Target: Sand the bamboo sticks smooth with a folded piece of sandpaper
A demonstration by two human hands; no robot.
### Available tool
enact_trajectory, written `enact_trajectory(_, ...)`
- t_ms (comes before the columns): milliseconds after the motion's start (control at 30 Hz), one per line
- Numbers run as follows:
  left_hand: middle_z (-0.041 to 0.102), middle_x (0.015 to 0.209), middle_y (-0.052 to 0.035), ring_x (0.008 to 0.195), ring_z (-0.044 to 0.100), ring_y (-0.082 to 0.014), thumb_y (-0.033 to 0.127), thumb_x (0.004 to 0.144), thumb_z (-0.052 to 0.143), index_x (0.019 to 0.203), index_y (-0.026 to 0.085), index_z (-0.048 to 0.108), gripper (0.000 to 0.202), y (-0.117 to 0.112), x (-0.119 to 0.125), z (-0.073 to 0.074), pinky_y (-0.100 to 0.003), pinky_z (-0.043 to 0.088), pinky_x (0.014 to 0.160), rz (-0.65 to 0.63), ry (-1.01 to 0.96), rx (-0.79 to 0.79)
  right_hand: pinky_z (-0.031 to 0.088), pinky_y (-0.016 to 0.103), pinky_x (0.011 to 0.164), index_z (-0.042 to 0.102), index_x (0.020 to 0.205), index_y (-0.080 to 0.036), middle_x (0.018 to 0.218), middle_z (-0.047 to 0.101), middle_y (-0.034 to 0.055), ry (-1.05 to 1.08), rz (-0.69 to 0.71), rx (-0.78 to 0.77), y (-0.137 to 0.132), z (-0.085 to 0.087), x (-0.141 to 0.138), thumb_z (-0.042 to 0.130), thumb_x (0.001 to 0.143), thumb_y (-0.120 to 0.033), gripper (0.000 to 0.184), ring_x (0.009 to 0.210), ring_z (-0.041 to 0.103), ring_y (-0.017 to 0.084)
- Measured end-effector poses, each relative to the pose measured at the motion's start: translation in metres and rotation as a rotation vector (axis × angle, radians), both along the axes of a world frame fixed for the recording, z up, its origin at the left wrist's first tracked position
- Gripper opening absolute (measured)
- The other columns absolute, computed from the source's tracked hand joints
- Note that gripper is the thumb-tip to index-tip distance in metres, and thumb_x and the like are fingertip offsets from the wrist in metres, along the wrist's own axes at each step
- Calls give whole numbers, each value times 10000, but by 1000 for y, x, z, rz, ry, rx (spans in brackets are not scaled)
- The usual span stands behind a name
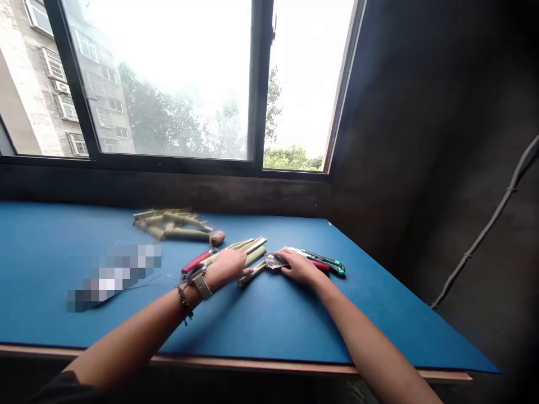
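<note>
My left hand (229, 266), with a watch on its wrist, lies over a few split bamboo pieces (256, 255), its fingers curled down among them and partly hidden. A red-handled tool (196, 262) pokes out to the left of this hand; its working end is covered. To the right, my right hand (300, 266) is closed on a small crumpled dark grey sheet (274, 261), possibly sandpaper. Just beyond that hand lie a green and black utility knife (324, 258) and another red handle (321, 266). The two hands are a short distance apart.
Farther back on the blue table (273, 325) lies a heap of bamboo pieces (172, 223) beside a ball of twine (218, 238). A pixelated item (115, 278) is at left. A window (177, 84) stands behind; a cable (488, 230) runs along the dark right wall.
</note>
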State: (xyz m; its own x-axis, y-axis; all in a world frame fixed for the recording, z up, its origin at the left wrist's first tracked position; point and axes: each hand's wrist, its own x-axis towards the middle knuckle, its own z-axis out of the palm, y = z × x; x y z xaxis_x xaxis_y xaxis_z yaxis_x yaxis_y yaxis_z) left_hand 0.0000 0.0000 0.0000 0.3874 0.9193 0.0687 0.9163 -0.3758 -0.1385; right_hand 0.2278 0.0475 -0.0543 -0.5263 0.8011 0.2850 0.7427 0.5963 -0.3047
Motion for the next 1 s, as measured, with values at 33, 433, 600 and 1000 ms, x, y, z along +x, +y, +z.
enact_trajectory(33, 675, 963, -167, 878, 626, -298, 510, 822, 482, 919, 124, 677, 443, 5, 4, -3, -365, 491, 745, -12, -1, 15, 371, 334, 985, 549, 1225, -182, 1207, 565, 85, 0, -19, 13, 1, 0, 0, 516, 736, -120, 493, 1117, 511, 212)
enact_trajectory(433, 595, 1103, -194, 1017, 560, -365, 535, 773, 507, 1219, 181, 549, 571, 9, -11, -25, -460, 459, 825, -50, -146, -52, 420, 347, 972, 534, 1250, -192, 1247, 562, 62, 264, -168, 174, 15, 11, 18, 340, 818, -69, 489, 1143, 519, 196)
enact_trajectory(600, 544, 1162, -162, 1062, 523, -333, 349, 744, 572, 1022, 184, 633, 329, 7, -6, -24, -411, 441, 857, -148, -227, -87, 444, 339, 956, 581, 1190, -184, 1186, 602, 63, 332, -138, 214, 11, 12, 17, 366, 814, -69, 448, 1097, 554, 188)
enact_trajectory(1000, 622, 942, -128, 907, 583, -285, 379, 852, 367, 973, 164, 525, 293, 24, 2, -36, -416, 439, 789, -62, -768, -142, 315, 419, 1078, 471, 1316, -261, 1343, 482, 31, 126, -18, 545, -16, 23, -10, 361, 870, -82, 493, 1257, 417, 195)
